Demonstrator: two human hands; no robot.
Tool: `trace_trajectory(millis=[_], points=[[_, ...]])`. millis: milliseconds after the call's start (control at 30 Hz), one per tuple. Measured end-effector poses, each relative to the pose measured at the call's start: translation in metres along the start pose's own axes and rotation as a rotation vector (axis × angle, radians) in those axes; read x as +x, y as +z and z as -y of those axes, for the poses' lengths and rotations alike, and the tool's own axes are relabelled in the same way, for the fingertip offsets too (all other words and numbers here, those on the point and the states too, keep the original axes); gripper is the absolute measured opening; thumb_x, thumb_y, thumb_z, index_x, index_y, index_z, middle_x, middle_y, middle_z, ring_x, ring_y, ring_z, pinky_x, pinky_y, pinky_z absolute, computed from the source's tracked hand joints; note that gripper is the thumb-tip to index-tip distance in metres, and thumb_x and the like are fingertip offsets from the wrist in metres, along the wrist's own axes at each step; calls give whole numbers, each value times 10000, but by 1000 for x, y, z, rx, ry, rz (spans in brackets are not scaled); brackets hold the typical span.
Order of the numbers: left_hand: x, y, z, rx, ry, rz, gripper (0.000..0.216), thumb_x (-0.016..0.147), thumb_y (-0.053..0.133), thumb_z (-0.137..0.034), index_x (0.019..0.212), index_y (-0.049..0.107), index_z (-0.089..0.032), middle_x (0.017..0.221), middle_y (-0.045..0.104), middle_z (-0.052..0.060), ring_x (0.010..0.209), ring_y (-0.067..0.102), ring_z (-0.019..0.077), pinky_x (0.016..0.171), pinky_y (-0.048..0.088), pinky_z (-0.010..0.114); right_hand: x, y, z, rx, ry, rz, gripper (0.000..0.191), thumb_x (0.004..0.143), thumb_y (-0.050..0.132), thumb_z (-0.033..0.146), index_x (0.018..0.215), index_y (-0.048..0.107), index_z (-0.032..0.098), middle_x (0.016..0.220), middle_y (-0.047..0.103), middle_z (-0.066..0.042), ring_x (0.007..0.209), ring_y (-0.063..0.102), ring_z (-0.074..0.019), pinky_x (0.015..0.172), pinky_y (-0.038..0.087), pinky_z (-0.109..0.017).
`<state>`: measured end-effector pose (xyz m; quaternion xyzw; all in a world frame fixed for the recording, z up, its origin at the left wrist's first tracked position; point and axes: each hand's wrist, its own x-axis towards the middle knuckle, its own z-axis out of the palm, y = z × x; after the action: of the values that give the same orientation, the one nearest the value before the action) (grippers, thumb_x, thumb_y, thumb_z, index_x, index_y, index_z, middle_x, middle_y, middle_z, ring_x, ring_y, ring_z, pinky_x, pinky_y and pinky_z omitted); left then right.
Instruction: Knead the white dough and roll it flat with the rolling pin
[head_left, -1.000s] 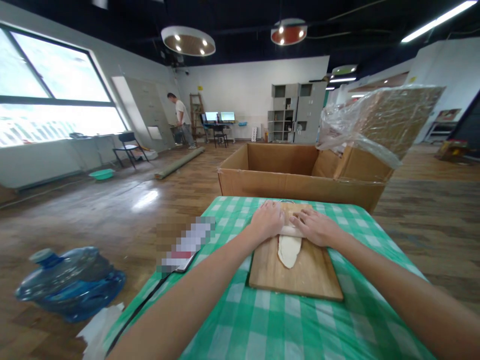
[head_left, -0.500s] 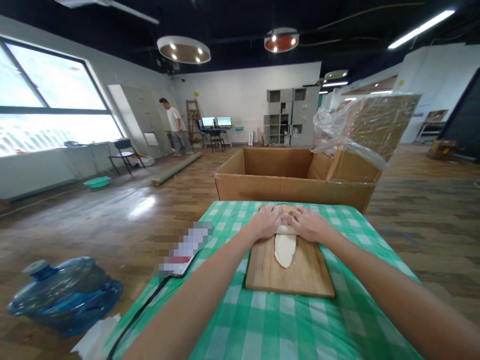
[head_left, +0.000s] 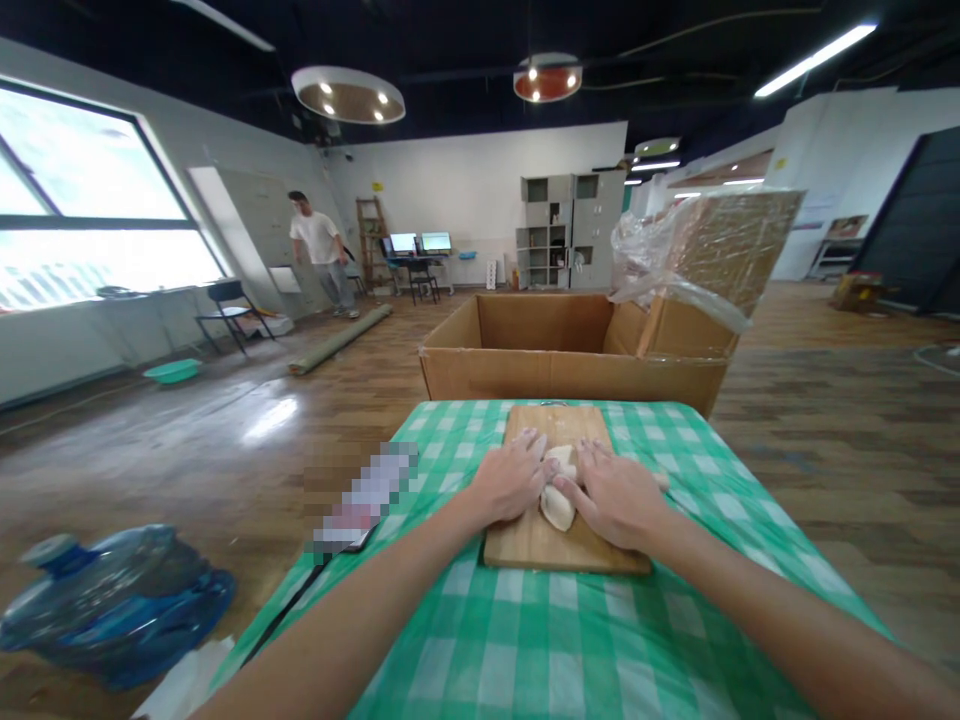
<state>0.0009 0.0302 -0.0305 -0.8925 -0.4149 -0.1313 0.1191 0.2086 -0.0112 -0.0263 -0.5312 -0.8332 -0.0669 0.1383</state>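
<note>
A wooden rolling pin point(head_left: 661, 481) lies crosswise under my palms, its right end showing past my right hand. My left hand point(head_left: 513, 474) bears on its left part, fingers stretched forward. My right hand point(head_left: 619, 490) presses on the other side, thumb turned inward. Beneath the pin is a pale piece of dough point(head_left: 558, 510), visible in front of and beyond the thumbs. The wooden cutting board point(head_left: 525, 548) under the dough rests on a green-and-white checked tablecloth point(head_left: 480, 650). My hands hide most of the pin.
A blurred-out phone-like device point(head_left: 367, 500) with a black cable lies at the table's left. Beyond the table stands a large open cardboard box point(head_left: 570, 375). On the floor lie a blue water jug point(head_left: 120, 605) and a long roll point(head_left: 341, 340). A person point(head_left: 322, 250) stands far off.
My hands and the rolling pin have come back toward me along the dough, uncovering the board's far end. The view has shifted slightly, and the distant person has turned.
</note>
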Motion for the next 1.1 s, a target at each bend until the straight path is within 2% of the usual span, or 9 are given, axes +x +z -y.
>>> trace_trajectory(millis=[200,367,567,667,767,833,933,1100], points=[[-27,-12,-24,-66,-86,-17,641,999,369,-534,1417,489,-62,1482,501,220,1414,428,329,1183,301,486,-38,2,11,38,-104,-85,851,984,311,657,1527,366,4,1567,367,-251,1456,348,-370,1158,333,-517],[-34,-9,-31,-54,-98,-46,662,994,374,-534,1430,465,-45,1480,499,236,1409,435,337,1186,286,490,-47,-1,13,58,-116,-71,873,973,330,675,1534,357,7,1565,370,-251,1455,353,-360,1179,313,-514],[-17,-10,-25,-45,-120,-16,561,1035,278,-475,1332,537,-76,1382,591,211,1300,549,308,1109,391,455,-21,-3,3,84,-66,6,795,1004,262,639,1497,444,42,1539,435,-217,1429,406,-338,1175,316,-492],[-3,-10,-20,-23,-153,49,517,1050,247,-437,1313,541,-103,1373,593,194,1269,569,297,1039,453,428,-2,-1,-6,66,-49,50,779,1026,174,614,1468,488,55,1511,483,-199,1409,439,-321,1163,327,-475],[13,-6,-12,18,-177,119,463,1057,235,-372,1263,569,-126,1312,617,183,1214,594,291,973,492,422,20,1,-16,11,-94,77,710,1057,125,523,1412,551,81,1470,539,-179,1397,455,-298,1163,312,-459],[24,0,-5,32,-176,132,427,1056,252,-337,1209,595,-134,1249,633,178,1182,602,284,964,493,418,34,2,-23,-32,-145,83,641,1071,137,464,1368,590,120,1427,584,-159,1388,462,-290,1160,302,-463],[40,10,7,48,-182,127,399,1054,276,-323,1173,607,-133,1205,635,175,1168,599,278,968,485,412,53,4,-33,-55,-145,73,551,1080,193,432,1322,616,174,1383,623,-130,1381,462,-278,1150,303,-466],[62,27,27,76,-182,120,413,1054,309,-365,1194,607,-117,1225,629,192,1184,594,289,975,476,413,75,11,-46,-92,-179,68,443,1080,283,354,1359,578,178,1400,606,-144,1361,480,-278,1125,333,-460]])
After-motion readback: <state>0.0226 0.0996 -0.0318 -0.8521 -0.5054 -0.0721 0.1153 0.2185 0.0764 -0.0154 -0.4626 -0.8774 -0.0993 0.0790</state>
